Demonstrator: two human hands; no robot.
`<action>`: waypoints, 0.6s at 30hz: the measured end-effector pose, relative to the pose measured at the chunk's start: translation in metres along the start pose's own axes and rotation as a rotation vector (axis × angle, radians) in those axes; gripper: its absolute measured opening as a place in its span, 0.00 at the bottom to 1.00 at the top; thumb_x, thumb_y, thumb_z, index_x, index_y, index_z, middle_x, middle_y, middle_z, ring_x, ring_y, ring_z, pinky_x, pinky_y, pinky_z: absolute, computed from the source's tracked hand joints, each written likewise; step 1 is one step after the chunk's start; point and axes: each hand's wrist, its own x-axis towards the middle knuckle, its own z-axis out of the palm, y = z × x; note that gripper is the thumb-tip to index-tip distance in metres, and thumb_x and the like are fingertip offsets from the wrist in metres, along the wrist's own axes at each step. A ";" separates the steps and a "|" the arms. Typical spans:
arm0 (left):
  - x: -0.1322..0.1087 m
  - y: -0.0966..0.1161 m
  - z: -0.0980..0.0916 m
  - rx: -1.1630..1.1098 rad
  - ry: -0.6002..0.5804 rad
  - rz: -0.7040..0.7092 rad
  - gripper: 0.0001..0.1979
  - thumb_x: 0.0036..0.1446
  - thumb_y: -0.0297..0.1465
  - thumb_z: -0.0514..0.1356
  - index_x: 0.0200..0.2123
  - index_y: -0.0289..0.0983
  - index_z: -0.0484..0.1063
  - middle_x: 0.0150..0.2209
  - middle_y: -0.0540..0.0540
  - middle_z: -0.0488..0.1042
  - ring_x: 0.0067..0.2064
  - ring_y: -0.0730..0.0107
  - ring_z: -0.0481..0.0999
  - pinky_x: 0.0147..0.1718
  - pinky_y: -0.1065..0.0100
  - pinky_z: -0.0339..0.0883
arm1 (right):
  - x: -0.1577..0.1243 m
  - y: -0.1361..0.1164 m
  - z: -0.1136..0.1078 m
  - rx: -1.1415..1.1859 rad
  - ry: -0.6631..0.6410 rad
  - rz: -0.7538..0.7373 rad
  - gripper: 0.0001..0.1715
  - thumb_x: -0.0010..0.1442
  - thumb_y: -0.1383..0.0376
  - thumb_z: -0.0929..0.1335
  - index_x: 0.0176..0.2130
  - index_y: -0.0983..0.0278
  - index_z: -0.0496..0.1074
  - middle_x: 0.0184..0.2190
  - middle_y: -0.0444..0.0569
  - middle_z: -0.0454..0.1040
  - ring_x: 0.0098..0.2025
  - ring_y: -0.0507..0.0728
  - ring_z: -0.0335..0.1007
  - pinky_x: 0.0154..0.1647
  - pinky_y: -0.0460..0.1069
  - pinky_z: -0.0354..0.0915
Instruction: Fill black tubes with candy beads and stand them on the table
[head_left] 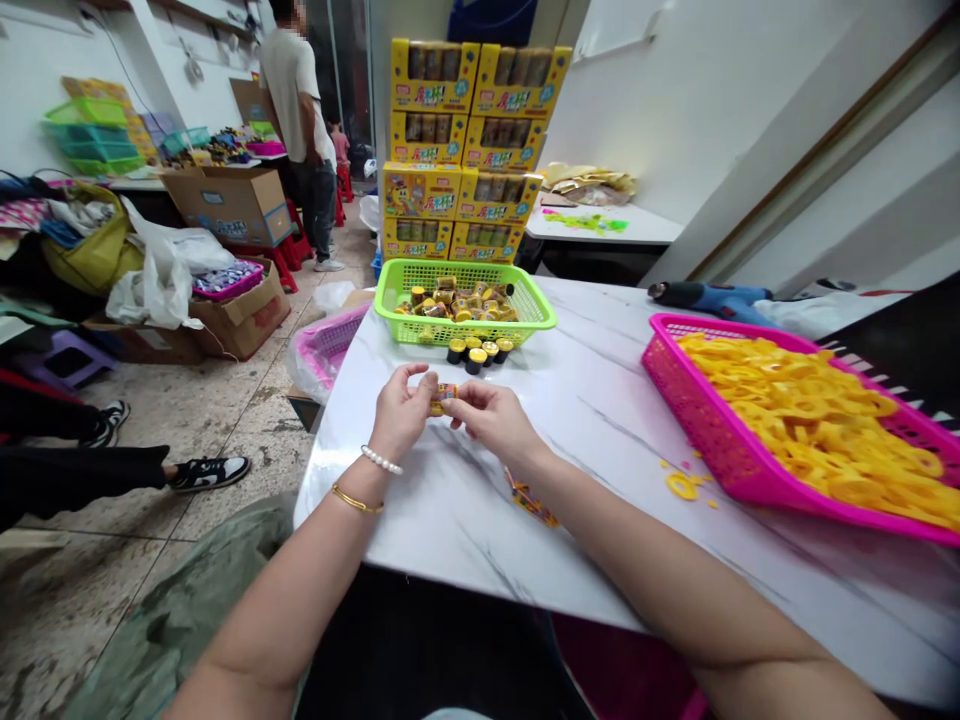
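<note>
Between my two hands, over the front part of the table, is a small cylindrical container (445, 397) with a colourful printed wrap. My left hand (407, 408) pinches its left end with thumb and fingers. My right hand (487, 412) has its fingertips closed on the right end. Just beyond my hands stand several small black cups with yellow tops (475, 361). Behind them, a green basket (536, 312) holds many more small wrapped containers (461, 300). Partly under my right forearm lie some printed labels (531, 503).
A pink basket (697, 440) full of yellow plastic rings (810, 410) is at the right, with a few loose yellow bits (682, 486) beside it. Behind it lies a blue heat gun (709, 297). Yellow boxes (424, 190) are stacked at the back. People stand and sit at the left.
</note>
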 end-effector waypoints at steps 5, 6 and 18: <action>0.003 0.003 -0.008 0.021 0.217 0.158 0.15 0.57 0.39 0.68 0.39 0.37 0.70 0.28 0.50 0.75 0.28 0.73 0.75 0.27 0.74 0.68 | 0.006 -0.002 -0.011 0.022 0.137 -0.070 0.13 0.48 0.57 0.73 0.30 0.64 0.75 0.21 0.43 0.73 0.21 0.51 0.66 0.18 0.46 0.61; 0.002 0.004 -0.008 0.052 0.237 0.204 0.12 0.57 0.38 0.67 0.35 0.36 0.70 0.27 0.51 0.73 0.27 0.75 0.72 0.26 0.75 0.65 | 0.007 -0.003 -0.013 0.020 0.159 -0.080 0.12 0.48 0.57 0.73 0.30 0.64 0.75 0.21 0.43 0.73 0.21 0.51 0.66 0.18 0.46 0.61; -0.002 0.005 -0.005 -0.009 0.150 0.099 0.13 0.43 0.35 0.74 0.24 0.34 0.76 0.21 0.52 0.70 0.25 0.77 0.64 0.26 0.73 0.57 | 0.004 -0.010 -0.014 0.044 0.236 -0.105 0.11 0.49 0.58 0.73 0.30 0.63 0.74 0.21 0.43 0.73 0.20 0.51 0.65 0.18 0.46 0.63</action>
